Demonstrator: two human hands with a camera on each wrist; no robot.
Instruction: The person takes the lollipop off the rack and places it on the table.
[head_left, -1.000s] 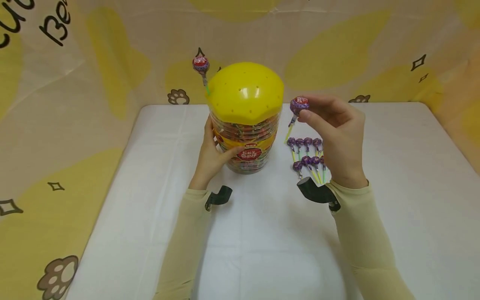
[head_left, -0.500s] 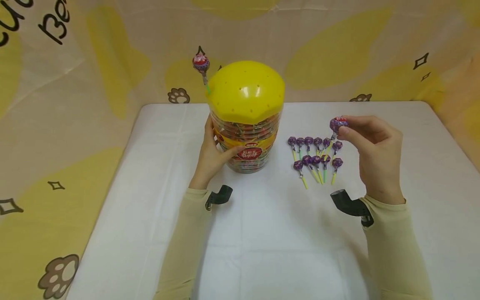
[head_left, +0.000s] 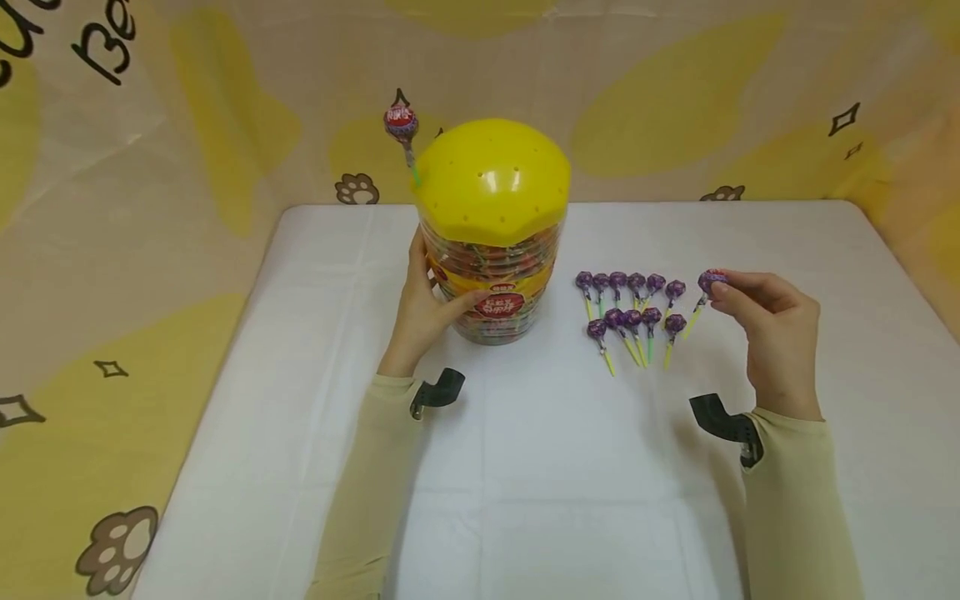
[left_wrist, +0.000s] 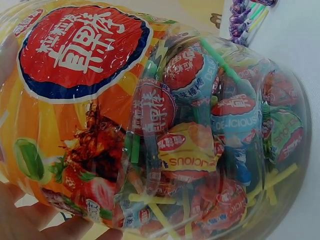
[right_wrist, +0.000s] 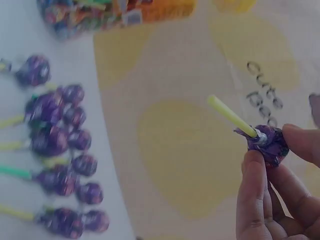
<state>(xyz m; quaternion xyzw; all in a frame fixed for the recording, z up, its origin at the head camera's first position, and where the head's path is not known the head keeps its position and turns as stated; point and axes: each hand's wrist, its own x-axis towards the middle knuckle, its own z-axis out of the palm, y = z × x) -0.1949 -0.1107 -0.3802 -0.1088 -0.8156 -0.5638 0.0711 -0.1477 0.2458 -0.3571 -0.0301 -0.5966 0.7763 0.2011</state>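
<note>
Right hand (head_left: 776, 333): I am pinching a purple lollipop (head_left: 711, 282) by its wrapped head between thumb and fingertips (right_wrist: 255, 185), just right of the far row — I judge I am lining it up with the others.
Purple lollipop: foil-wrapped round head, pale yellow-green stick pointing down and near-left, low over the white table (head_left: 525, 467).
Left hand (head_left: 423, 312): I am curling thumb and fingers round the lollipop jar (head_left: 491, 287), likely steadying it.
Lollipop jar: clear and ribbed, packed with mixed wrapped sweets, far-left of centre — a yellow lid (head_left: 491, 179) with holes on top.
Single lollipop (head_left: 401, 123): standing in a hole at the lid's left edge.
Laid-out lollipops (head_left: 630, 312): two rough rows, sticks pointing near.
</note>
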